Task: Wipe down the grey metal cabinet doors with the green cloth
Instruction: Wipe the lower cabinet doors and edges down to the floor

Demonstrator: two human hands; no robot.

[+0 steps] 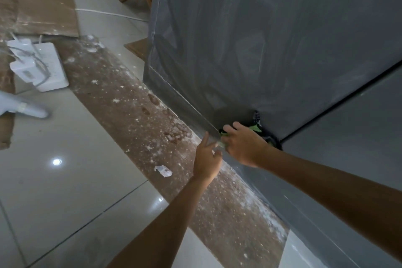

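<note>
Smooth grey metal cabinet door [272,39], streaked and faintly dusty. Right hand [243,143] clenched on a crumpled green cloth [257,129], pressed against the door's bottom edge. Left hand [206,160] loosely spread, fingertips just beside the cloth. Below, speckled brown cardboard strip [134,106] on glossy pale floor tiles [71,172].

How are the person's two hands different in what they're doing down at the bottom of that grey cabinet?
The right hand grips the green cloth against the lower edge of the grey cabinet door; the left hand holds nothing. The right hand's fingers are curled, the left hand's loosely extended. Both are bare and reach toward the same bottom corner.
</note>
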